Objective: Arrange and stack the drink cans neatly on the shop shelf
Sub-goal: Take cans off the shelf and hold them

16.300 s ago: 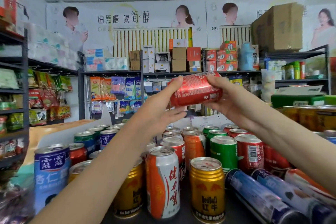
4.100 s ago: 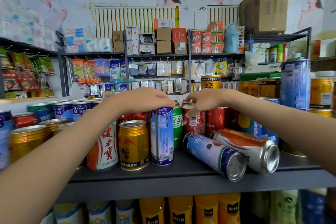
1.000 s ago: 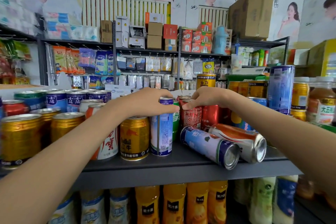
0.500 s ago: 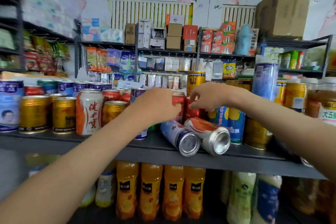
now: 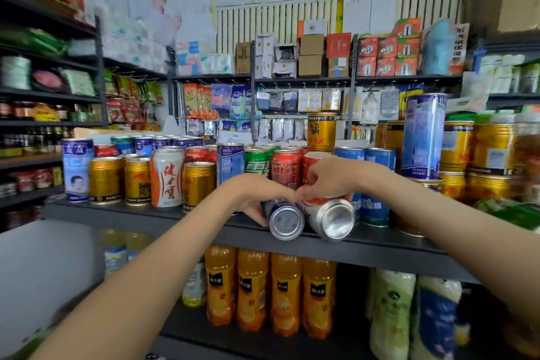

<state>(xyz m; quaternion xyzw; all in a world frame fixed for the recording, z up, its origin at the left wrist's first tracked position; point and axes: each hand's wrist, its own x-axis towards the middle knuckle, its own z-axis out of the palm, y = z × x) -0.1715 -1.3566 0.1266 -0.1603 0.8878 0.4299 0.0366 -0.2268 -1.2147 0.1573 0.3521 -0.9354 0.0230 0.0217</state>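
Observation:
Two cans lie on their sides at the front of the dark shelf point(image 5: 380, 245), bases toward me. My left hand point(image 5: 254, 196) curls round the blue can point(image 5: 285, 221). My right hand point(image 5: 330, 180) grips the top of the orange-and-white can point(image 5: 331, 218) beside it. Behind them stand upright red, green and blue cans point(image 5: 285, 168). Gold cans point(image 5: 198, 184) and a white-and-orange can point(image 5: 166, 178) stand to the left. A gold can point(image 5: 321, 131) is stacked on the back row.
Stacked gold cans point(image 5: 491, 155) and a tall blue can point(image 5: 422, 134) fill the shelf's right end. Orange juice bottles point(image 5: 268, 289) stand on the shelf below. Other racks with snacks and boxes line the left and back walls.
Both hands have dropped from the tops of the upright cans onto the two lying cans. My view has moved lower and back, so the shelf sits higher in frame.

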